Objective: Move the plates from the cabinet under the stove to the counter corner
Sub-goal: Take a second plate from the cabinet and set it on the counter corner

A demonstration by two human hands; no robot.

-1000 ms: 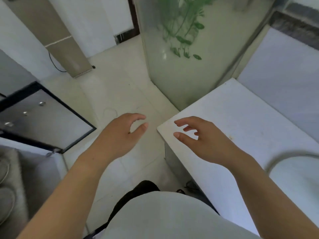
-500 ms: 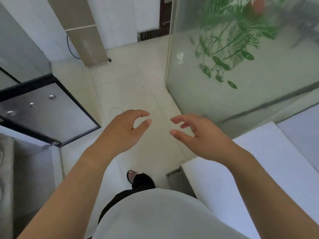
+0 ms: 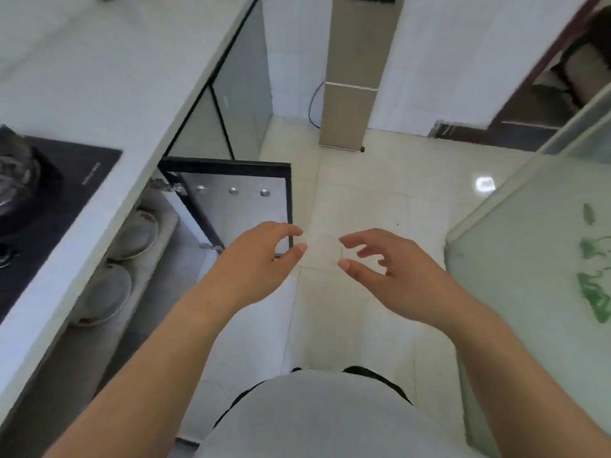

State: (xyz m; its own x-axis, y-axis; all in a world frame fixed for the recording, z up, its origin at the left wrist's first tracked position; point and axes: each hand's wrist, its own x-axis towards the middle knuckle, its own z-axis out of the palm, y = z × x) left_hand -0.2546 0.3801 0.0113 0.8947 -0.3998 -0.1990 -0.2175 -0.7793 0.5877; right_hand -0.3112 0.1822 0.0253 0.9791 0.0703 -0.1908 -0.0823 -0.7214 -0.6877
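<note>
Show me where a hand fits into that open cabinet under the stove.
Free: the gap between the plates and the open cabinet door, and the shelf right of the nearer plate. Crowded: the left side under the counter.

Stove (image 3: pixel 49 180): on counter (image 3: pixel 115 77), my far left.
Plates (image 3: pixel 132 233): in cabinet beneath it.
Cabinet door (image 3: pixel 238 200): right of plates.

We see glossy pale floor tiles (image 3: pixel 380 200) throwing back a bright glare, and a smooth matt white table (image 3: pixel 109 77). The stove (image 3: pixel 66 180) is shiny black glass. The cabinet door (image 3: pixel 238 200) looks like frosted glass in a black metal frame. The plates (image 3: pixel 132 236) look like glazed ceramic.
</note>
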